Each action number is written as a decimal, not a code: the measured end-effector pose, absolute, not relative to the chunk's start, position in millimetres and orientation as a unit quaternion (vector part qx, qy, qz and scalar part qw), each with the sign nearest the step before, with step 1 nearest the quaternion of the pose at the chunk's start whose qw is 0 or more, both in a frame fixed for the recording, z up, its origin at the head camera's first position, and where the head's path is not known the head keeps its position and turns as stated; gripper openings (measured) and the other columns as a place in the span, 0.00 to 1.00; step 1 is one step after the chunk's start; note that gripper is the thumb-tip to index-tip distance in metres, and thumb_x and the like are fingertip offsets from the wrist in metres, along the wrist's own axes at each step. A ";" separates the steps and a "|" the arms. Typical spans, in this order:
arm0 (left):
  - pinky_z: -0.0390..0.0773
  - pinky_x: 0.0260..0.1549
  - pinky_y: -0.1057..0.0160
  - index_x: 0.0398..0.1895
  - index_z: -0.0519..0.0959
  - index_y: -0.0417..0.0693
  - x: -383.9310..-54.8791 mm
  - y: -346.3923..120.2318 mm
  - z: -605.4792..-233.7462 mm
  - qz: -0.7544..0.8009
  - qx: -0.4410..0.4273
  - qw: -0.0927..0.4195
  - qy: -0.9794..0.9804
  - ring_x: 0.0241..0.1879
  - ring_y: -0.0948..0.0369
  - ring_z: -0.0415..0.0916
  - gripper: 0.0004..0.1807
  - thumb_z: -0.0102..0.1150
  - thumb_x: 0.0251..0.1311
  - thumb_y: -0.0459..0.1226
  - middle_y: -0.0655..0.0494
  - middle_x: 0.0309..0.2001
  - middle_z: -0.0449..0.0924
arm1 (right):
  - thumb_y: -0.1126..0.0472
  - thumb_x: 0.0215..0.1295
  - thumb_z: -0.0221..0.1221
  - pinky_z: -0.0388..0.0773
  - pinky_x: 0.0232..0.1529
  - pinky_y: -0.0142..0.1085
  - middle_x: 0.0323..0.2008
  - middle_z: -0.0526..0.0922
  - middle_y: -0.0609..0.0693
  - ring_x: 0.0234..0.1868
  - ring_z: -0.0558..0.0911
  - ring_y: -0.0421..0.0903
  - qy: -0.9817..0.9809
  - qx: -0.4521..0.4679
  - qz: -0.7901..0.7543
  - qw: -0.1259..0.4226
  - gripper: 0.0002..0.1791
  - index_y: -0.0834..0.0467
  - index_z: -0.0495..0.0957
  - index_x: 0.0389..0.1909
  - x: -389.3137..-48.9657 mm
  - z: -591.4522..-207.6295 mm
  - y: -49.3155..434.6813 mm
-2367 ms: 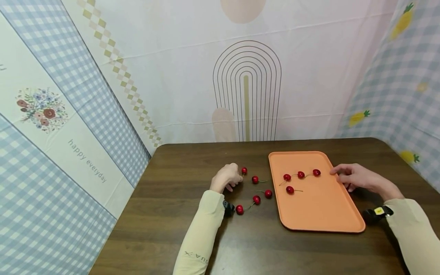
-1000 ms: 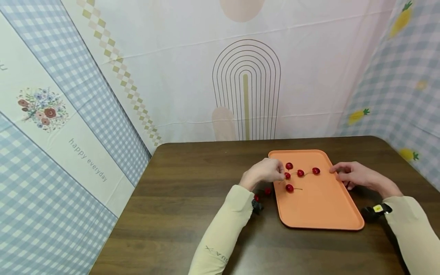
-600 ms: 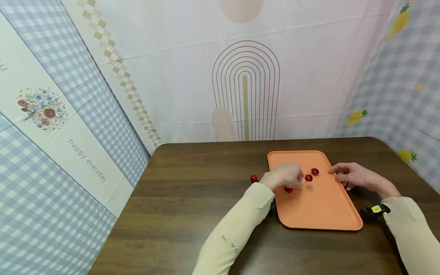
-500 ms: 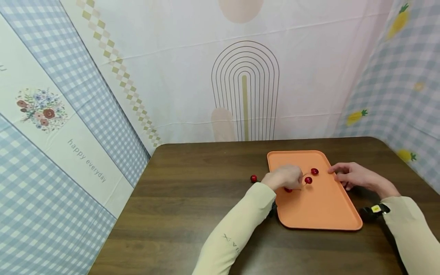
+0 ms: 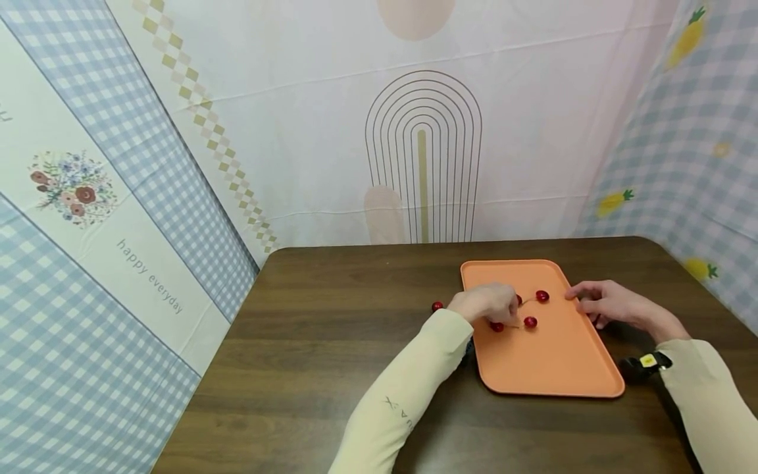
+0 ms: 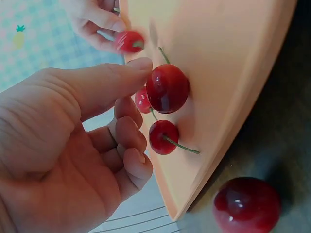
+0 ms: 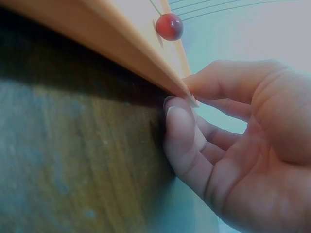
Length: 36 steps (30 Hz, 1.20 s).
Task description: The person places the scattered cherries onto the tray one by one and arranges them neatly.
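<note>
My left hand (image 5: 487, 304) reaches over the left half of an orange tray (image 5: 553, 368). Its thumb and fingertips pinch the stem of a red cherry (image 5: 530, 322), which sticks out to the right of them. Another cherry (image 5: 496, 326) lies on the tray right below the hand, and one more (image 5: 542, 296) is near the right rim. A further cherry (image 5: 518, 299) is partly covered by the hand. My right hand (image 7: 228, 141) grips the tray's right edge, thumb on top of the rim and fingers underneath.
On the brown wooden table (image 5: 284, 355), left of the tray, a cherry (image 5: 437, 306) lies beside the left sleeve. The left forearm hides more of the table there. A patterned cloth (image 5: 320, 145) hangs behind the table's far edge.
My left hand has come from the table's cherries rightward over the tray, carrying a cherry by its stem. In the last half second that cherry moved toward me. The right hand stays put.
</note>
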<state>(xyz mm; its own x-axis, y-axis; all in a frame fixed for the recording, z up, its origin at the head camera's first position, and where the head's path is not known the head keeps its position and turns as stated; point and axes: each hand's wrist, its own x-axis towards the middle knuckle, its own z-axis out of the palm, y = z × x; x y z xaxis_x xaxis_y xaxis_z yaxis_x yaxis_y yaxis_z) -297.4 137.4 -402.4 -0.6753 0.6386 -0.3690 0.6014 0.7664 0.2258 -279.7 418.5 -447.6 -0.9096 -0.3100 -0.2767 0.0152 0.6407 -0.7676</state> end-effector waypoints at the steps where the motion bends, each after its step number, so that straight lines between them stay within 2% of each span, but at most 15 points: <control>1: 0.59 0.17 0.70 0.14 0.72 0.55 -297.6 137.8 -402.2 0.041 0.337 0.221 0.914 0.15 0.67 0.59 0.22 0.60 0.63 0.51 0.62 0.15 0.64 | 0.61 0.70 0.55 0.80 0.28 0.38 0.31 0.73 0.53 0.25 0.77 0.44 0.884 -0.083 -0.416 0.196 0.24 0.69 0.67 0.62 -279.6 -447.5 418.6; 7: 0.57 0.15 0.69 0.12 0.65 0.53 -296.4 141.8 -406.6 0.024 0.330 0.219 0.918 0.12 0.66 0.57 0.24 0.58 0.66 0.48 0.61 0.12 0.62 | 0.61 0.70 0.55 0.80 0.27 0.38 0.31 0.72 0.53 0.25 0.77 0.44 0.884 -0.085 -0.416 0.196 0.24 0.69 0.67 0.62 -279.0 -446.6 418.0; 11: 0.57 0.16 0.68 0.14 0.66 0.53 -294.5 142.0 -407.4 0.045 0.334 0.227 0.914 0.14 0.65 0.58 0.21 0.53 0.68 0.41 0.61 0.14 0.65 | 0.61 0.70 0.55 0.80 0.27 0.38 0.31 0.72 0.54 0.25 0.77 0.44 0.884 -0.086 -0.415 0.196 0.24 0.69 0.67 0.62 -279.0 -446.9 417.6; 14: 0.58 0.16 0.68 0.14 0.67 0.53 -293.0 142.1 -405.6 0.061 0.336 0.234 0.910 0.14 0.64 0.58 0.21 0.52 0.69 0.39 0.60 0.15 0.67 | 0.62 0.70 0.55 0.80 0.27 0.38 0.31 0.72 0.54 0.24 0.77 0.44 0.885 -0.087 -0.414 0.194 0.24 0.69 0.68 0.62 -279.0 -446.3 417.2; 16: 0.58 0.16 0.68 0.13 0.68 0.53 -291.7 142.7 -404.1 0.067 0.333 0.234 0.911 0.14 0.64 0.58 0.22 0.54 0.69 0.41 0.60 0.14 0.68 | 0.62 0.69 0.55 0.80 0.27 0.38 0.31 0.72 0.54 0.24 0.77 0.44 0.885 -0.087 -0.414 0.193 0.24 0.69 0.68 0.62 -279.0 -446.0 417.1; 20: 0.60 0.16 0.67 0.11 0.72 0.55 -287.1 146.7 -403.4 0.042 0.316 0.238 0.917 0.13 0.64 0.61 0.24 0.59 0.64 0.53 0.61 0.13 0.68 | 0.62 0.69 0.55 0.80 0.28 0.38 0.30 0.73 0.53 0.24 0.77 0.44 0.885 -0.087 -0.413 0.195 0.24 0.69 0.67 0.62 -279.4 -446.1 418.1; 23: 0.63 0.18 0.68 0.18 0.75 0.56 -281.9 151.9 -404.9 -0.003 0.321 0.221 0.921 0.16 0.65 0.63 0.22 0.58 0.62 0.58 0.62 0.15 0.67 | 0.62 0.70 0.54 0.80 0.27 0.38 0.30 0.73 0.53 0.24 0.77 0.44 0.886 -0.088 -0.412 0.193 0.23 0.68 0.67 0.62 -280.0 -447.0 419.3; 24: 0.64 0.20 0.68 0.24 0.77 0.58 -279.9 153.8 -405.6 -0.015 0.326 0.213 0.921 0.18 0.65 0.64 0.18 0.56 0.63 0.57 0.62 0.18 0.67 | 0.62 0.70 0.54 0.80 0.27 0.38 0.30 0.73 0.53 0.24 0.77 0.44 0.887 -0.089 -0.411 0.192 0.23 0.69 0.67 0.62 -280.2 -447.5 419.5; 27: 0.65 0.23 0.69 0.33 0.75 0.60 -274.4 160.3 -407.0 -0.043 0.324 0.200 0.924 0.22 0.65 0.66 0.13 0.52 0.66 0.55 0.62 0.24 0.67 | 0.62 0.70 0.54 0.80 0.27 0.38 0.30 0.73 0.53 0.24 0.77 0.44 0.886 -0.092 -0.412 0.193 0.23 0.69 0.67 0.62 -280.6 -449.0 419.5; 33: 0.65 0.22 0.66 0.31 0.73 0.61 -269.2 175.3 -404.4 -0.037 0.271 0.209 0.939 0.18 0.64 0.64 0.12 0.52 0.67 0.54 0.61 0.22 0.68 | 0.62 0.69 0.54 0.80 0.27 0.38 0.29 0.73 0.53 0.24 0.77 0.44 0.883 -0.092 -0.415 0.196 0.23 0.69 0.67 0.62 -280.2 -448.2 419.0; 34: 0.66 0.21 0.66 0.33 0.74 0.62 -268.9 177.4 -403.5 -0.036 0.266 0.207 0.941 0.18 0.64 0.64 0.11 0.52 0.68 0.54 0.61 0.23 0.68 | 0.62 0.70 0.54 0.80 0.27 0.38 0.29 0.73 0.53 0.24 0.77 0.44 0.883 -0.093 -0.416 0.196 0.23 0.69 0.67 0.62 -280.1 -447.7 418.8; 36: 0.67 0.22 0.65 0.43 0.76 0.68 -268.1 180.9 -402.3 -0.032 0.252 0.202 0.946 0.21 0.63 0.67 0.08 0.52 0.68 0.53 0.62 0.27 0.71 | 0.63 0.70 0.54 0.80 0.27 0.38 0.29 0.73 0.53 0.24 0.77 0.44 0.883 -0.095 -0.416 0.195 0.23 0.69 0.67 0.62 -279.7 -447.0 418.8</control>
<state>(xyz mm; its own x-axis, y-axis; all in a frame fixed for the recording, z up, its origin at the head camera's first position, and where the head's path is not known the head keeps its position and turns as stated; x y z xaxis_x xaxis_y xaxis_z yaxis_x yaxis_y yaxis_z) -268.1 180.9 -402.3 -0.7919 0.4634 -0.3977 0.4889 0.8713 0.0416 -279.7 418.8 -447.0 -0.9056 -0.3309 -0.2655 -0.0058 0.6355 -0.7721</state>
